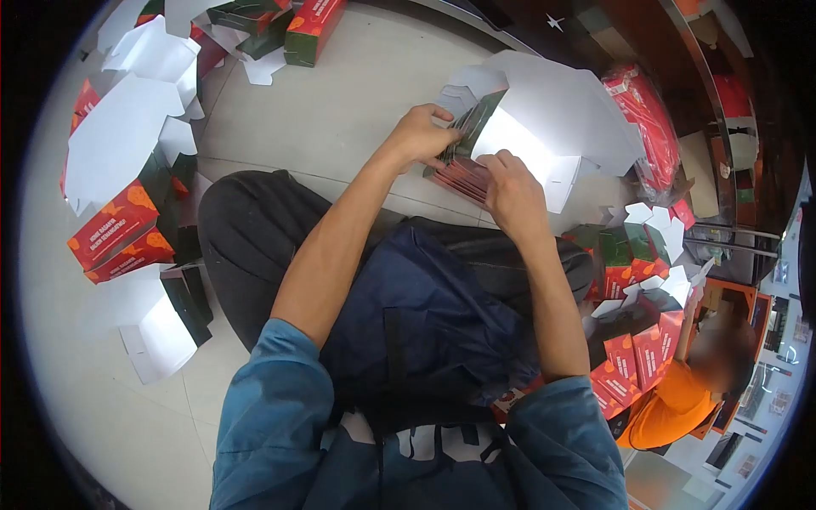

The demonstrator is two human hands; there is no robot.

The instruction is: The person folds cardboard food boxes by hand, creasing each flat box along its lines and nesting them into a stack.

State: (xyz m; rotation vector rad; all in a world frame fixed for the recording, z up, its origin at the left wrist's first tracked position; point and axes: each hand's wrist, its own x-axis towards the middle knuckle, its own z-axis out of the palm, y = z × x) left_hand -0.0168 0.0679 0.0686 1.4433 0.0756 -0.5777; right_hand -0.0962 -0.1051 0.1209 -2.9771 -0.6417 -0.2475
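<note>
Between my hands is a nested stack of folded cartons (463, 181), dark green and red outside, with a large white inner panel (544, 106) opened out beyond it. My left hand (419, 136) is at the stack's left side, thumb and fingers closed on its edges. On the near right side, my right hand (516, 191) has its fingers curled over the carton edges beside the white interior. The fingertips of both hands are partly hidden by the card.
Red and green cartons (119, 228) lie at the left, with more at the top. Other cartons (633, 353) stand at the right, below a plastic-wrapped red bundle (650, 127). A person in orange (676, 408) is at the lower right. A dark cabinet edge runs along the upper right.
</note>
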